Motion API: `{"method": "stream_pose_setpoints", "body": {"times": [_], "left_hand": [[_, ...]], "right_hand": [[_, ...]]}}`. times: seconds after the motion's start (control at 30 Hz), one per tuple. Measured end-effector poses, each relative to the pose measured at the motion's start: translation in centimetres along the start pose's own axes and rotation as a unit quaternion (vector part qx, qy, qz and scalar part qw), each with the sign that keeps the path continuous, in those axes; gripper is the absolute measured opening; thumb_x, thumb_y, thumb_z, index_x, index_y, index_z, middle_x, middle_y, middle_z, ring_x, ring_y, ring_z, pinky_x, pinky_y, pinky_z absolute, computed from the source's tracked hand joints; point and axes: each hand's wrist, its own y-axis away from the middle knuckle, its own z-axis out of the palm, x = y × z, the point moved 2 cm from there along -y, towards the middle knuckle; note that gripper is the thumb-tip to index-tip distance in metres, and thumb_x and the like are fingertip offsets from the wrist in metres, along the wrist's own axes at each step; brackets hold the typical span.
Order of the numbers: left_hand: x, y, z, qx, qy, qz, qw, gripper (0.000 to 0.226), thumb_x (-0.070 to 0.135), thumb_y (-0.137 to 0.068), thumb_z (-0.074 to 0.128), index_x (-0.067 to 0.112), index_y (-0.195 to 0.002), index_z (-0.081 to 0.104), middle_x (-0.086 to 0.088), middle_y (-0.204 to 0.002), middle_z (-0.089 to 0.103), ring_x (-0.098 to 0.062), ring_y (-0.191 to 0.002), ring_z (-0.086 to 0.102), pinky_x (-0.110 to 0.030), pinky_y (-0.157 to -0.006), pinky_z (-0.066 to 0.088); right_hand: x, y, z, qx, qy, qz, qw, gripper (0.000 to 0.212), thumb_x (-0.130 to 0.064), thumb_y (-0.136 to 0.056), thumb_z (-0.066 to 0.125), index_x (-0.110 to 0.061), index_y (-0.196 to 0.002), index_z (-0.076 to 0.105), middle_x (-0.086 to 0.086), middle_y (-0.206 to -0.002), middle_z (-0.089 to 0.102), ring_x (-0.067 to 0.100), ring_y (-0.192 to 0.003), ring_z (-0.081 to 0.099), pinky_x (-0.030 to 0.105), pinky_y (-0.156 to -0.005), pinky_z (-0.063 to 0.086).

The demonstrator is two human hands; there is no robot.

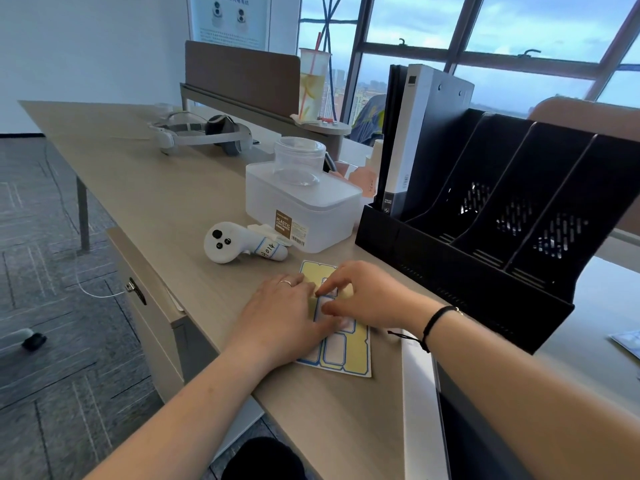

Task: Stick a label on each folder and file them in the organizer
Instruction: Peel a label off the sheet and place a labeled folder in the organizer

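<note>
A yellow label sheet (353, 358) with blue-bordered white labels lies flat on the wooden desk (149, 188) near its front edge. My left hand (280, 317) rests flat on the sheet's left side, holding it down. My right hand (360, 296) is over the sheet's middle, its fingertips curled down onto a label's edge as if picking at it. A black multi-slot file organizer (485, 244) stands to the right; a black folder with a white spine (415, 140) stands upright in its leftmost slot. Another folder (422, 403) lies at the desk's front right, under my right forearm.
A white controller (239, 242) lies just beyond the sheet. Behind it stands a translucent plastic box (304, 206) with a clear jar on top. A headset (201, 133) lies farther back, a drink cup (311, 84) on a raised shelf. The desk's left edge drops to carpet.
</note>
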Motion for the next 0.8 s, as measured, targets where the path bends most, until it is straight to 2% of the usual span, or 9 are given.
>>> {"method": "stream_pose_setpoints", "body": {"times": [0.13, 0.23, 0.3, 0.37, 0.47, 0.57, 0.67, 0.7, 0.8], "left_hand": [[0.1, -0.1, 0.0, -0.010, -0.012, 0.001, 1.000, 0.085, 0.085, -0.078, 0.044, 0.026, -0.140, 0.052, 0.001, -0.155, 0.042, -0.018, -0.142, 0.034, -0.033, -0.117, 0.027], [0.1, 0.0, 0.1, -0.002, -0.015, 0.004, 1.000, 0.086, 0.088, -0.076, 0.038, 0.028, -0.136, 0.053, 0.002, -0.149, 0.048, -0.019, -0.139, 0.037, -0.035, -0.115, 0.029], [0.3, 0.2, 0.0, -0.012, -0.012, 0.003, 1.000, 0.089, 0.091, -0.073, 0.037, 0.033, -0.139, 0.048, 0.002, -0.151, 0.045, -0.019, -0.142, 0.033, -0.036, -0.116, 0.026], [0.6, 0.5, -0.2, -0.028, -0.019, 0.004, 0.999, 0.092, 0.093, -0.070, 0.039, 0.039, -0.145, 0.041, 0.003, -0.157, 0.038, -0.020, -0.146, 0.028, -0.036, -0.118, 0.022], [1.0, 0.7, -0.5, -0.036, -0.037, 0.008, 0.999, 0.100, 0.096, -0.065, 0.039, 0.040, -0.148, 0.035, 0.003, -0.161, 0.032, -0.021, -0.147, 0.025, -0.038, -0.119, 0.020], [1.1, 0.6, -0.5, -0.041, -0.048, 0.006, 0.998, 0.102, 0.099, -0.062, 0.036, 0.038, -0.145, 0.038, 0.004, -0.159, 0.034, -0.022, -0.145, 0.029, -0.039, -0.118, 0.025], [1.1, 0.4, -0.6, -0.048, -0.046, 0.002, 0.998, 0.101, 0.098, -0.063, 0.037, 0.037, -0.142, 0.043, 0.004, -0.156, 0.037, -0.020, -0.143, 0.032, -0.039, -0.116, 0.027], [1.1, 0.3, -0.7, -0.054, -0.044, -0.003, 0.998, 0.100, 0.097, -0.064, 0.039, 0.036, -0.143, 0.042, 0.004, -0.157, 0.036, -0.020, -0.143, 0.032, -0.039, -0.116, 0.026], [1.1, -0.1, -1.1, -0.048, -0.035, -0.027, 0.998, 0.094, 0.090, -0.069, 0.046, 0.034, -0.145, 0.043, 0.004, -0.159, 0.034, -0.021, -0.144, 0.032, -0.040, -0.114, 0.031]], "right_hand": [[0.1, 0.0, -0.2, 0.034, -0.034, -0.009, 0.999, 0.008, -0.024, -0.086, 0.072, -0.027, -0.090, 0.078, -0.005, -0.091, 0.074, 0.012, -0.088, 0.066, 0.037, -0.085, 0.055], [0.2, 0.1, 0.1, 0.047, -0.066, -0.004, 0.997, 0.006, -0.021, -0.087, 0.071, -0.025, -0.086, 0.076, -0.006, -0.086, 0.075, 0.010, -0.084, 0.068, 0.034, -0.083, 0.057], [0.3, 0.4, 0.4, 0.066, -0.099, 0.003, 0.993, 0.009, -0.020, -0.088, 0.071, -0.027, -0.084, 0.074, -0.009, -0.084, 0.074, 0.007, -0.082, 0.068, 0.031, -0.082, 0.057], [0.4, 0.6, 0.3, 0.094, -0.127, 0.014, 0.987, 0.009, -0.021, -0.089, 0.070, -0.028, -0.084, 0.072, -0.011, -0.083, 0.072, 0.003, -0.075, 0.064, 0.021, -0.072, 0.053], [0.5, 1.1, -0.4, 0.129, -0.174, 0.041, 0.975, 0.004, -0.022, -0.092, 0.069, -0.021, -0.088, 0.070, -0.002, -0.092, 0.073, 0.001, -0.065, 0.058, 0.010, -0.055, 0.042], [0.5, 1.9, -1.4, 0.140, -0.190, 0.059, 0.970, 0.006, -0.025, -0.092, 0.069, -0.019, -0.092, 0.069, 0.002, -0.093, 0.072, 0.007, -0.066, 0.059, 0.020, -0.057, 0.047], [0.8, 3.4, -2.7, 0.155, -0.220, 0.079, 0.960, 0.009, -0.025, -0.091, 0.070, -0.017, -0.093, 0.073, 0.005, -0.089, 0.074, 0.014, -0.075, 0.064, 0.035, -0.074, 0.059], [1.2, 4.2, -3.3, 0.167, -0.235, 0.089, 0.953, 0.008, -0.025, -0.090, 0.072, -0.017, -0.092, 0.074, 0.005, -0.085, 0.073, 0.014, -0.074, 0.064, 0.035, -0.074, 0.059], [3.5, 7.3, -5.0, 0.198, -0.262, 0.135, 0.935, 0.005, -0.024, -0.087, 0.075, -0.020, -0.085, 0.078, -0.005, -0.067, 0.067, 0.007, -0.060, 0.056, 0.026, -0.059, 0.051]]}}
